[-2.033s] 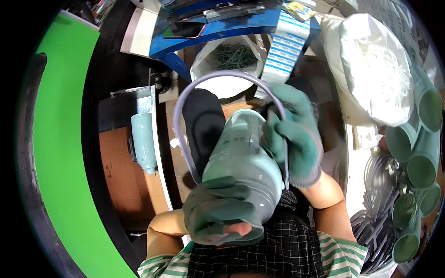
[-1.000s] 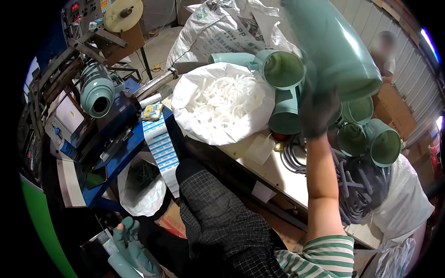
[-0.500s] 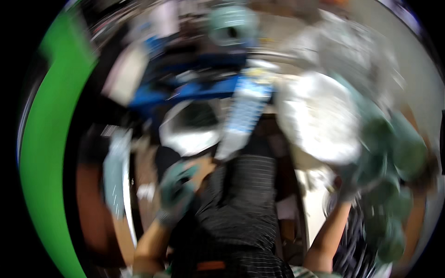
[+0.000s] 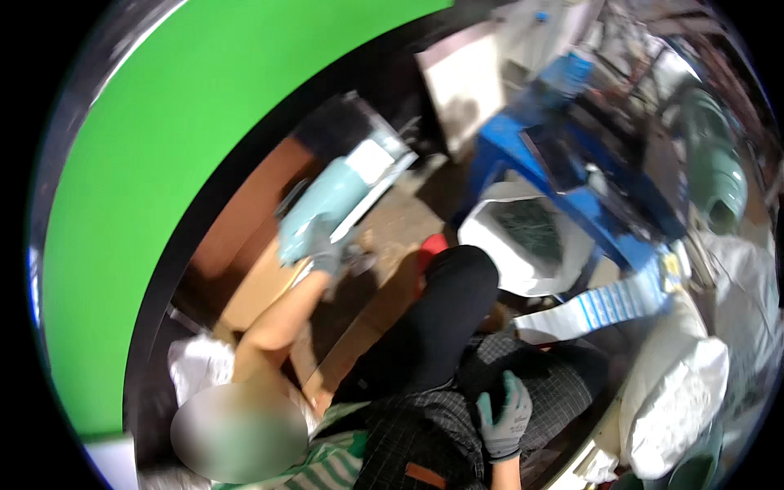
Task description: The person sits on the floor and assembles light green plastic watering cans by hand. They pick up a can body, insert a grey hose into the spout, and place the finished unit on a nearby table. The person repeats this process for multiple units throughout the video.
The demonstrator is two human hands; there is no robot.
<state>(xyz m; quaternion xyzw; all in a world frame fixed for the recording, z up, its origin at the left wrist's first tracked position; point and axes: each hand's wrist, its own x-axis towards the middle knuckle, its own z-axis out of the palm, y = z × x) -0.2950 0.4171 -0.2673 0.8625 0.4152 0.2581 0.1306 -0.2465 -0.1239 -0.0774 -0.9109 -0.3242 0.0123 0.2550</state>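
My left hand, in a grey glove, reaches to the left and touches the lower end of a smooth, rounded pale teal piece. This piece has a white patch near its upper end and lies along a white-edged strip; its exact kind I cannot tell. Blur smears the fingers of that hand, so their grip does not show. My right hand, gloved in grey and pale green, lies on my checked dark apron over the thigh, fingers apart and nothing in it. Ahead of my knees stands a white bag with dark green material inside.
A blue stool with dark items on it stands beyond the bag. A blue-and-white striped strip lies to its right. White sacks and a green cylinder are at the right. A green panel curves along the left.
The view has swung to the left. My left hand has gone from beside my knee to the teal piece. My right hand has left the sacks and green cylinders and now lies on the apron.
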